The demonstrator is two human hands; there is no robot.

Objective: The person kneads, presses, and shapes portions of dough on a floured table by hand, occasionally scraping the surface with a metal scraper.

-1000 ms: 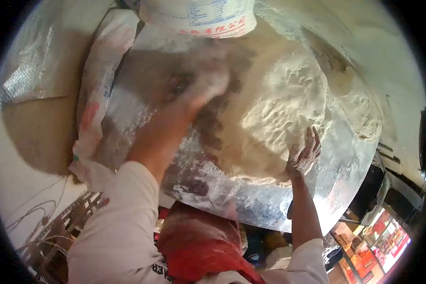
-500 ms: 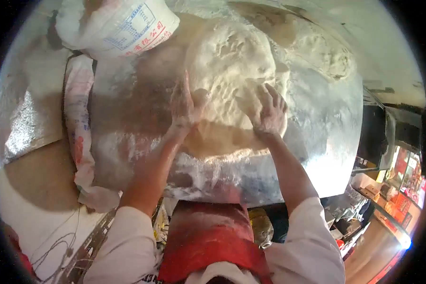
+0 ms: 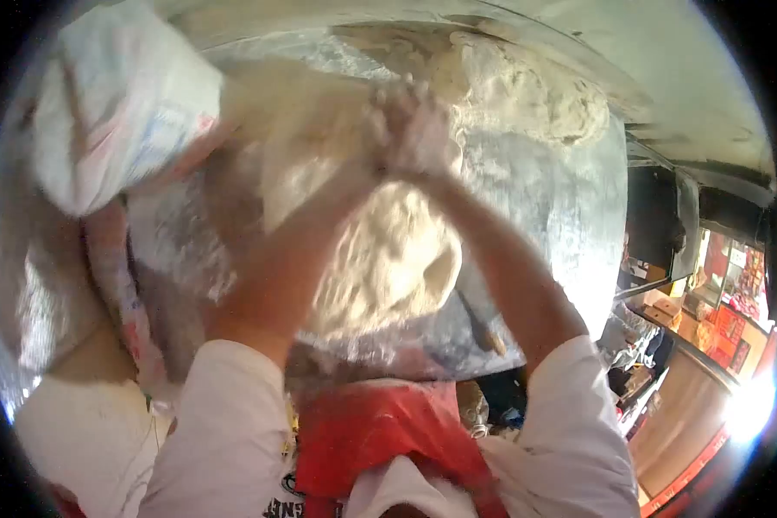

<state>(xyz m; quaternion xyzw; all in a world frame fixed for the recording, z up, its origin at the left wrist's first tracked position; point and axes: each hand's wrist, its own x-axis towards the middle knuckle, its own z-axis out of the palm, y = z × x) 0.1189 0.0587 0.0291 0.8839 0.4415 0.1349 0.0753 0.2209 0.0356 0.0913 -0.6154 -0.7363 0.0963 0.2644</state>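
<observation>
A large slab of pale dough lies on the floured metal worktop, its surface dimpled and uneven. My left hand and my right hand are close together over the far part of this dough, both arms stretched forward. They touch or overlap; motion blur hides how the fingers are bent and whether they grip the dough. A second mass of dough sits farther back, to the right of my hands.
A white printed sack stands at the back left. Beside my right forearm, a brownish handle-like object lies on the worktop. Dark boxy equipment and cluttered shelves are off to the right.
My hands have moved forward from their separate places on the dough and come together at its far part. The view has shifted, and the dough's near edge looks more bunched.
</observation>
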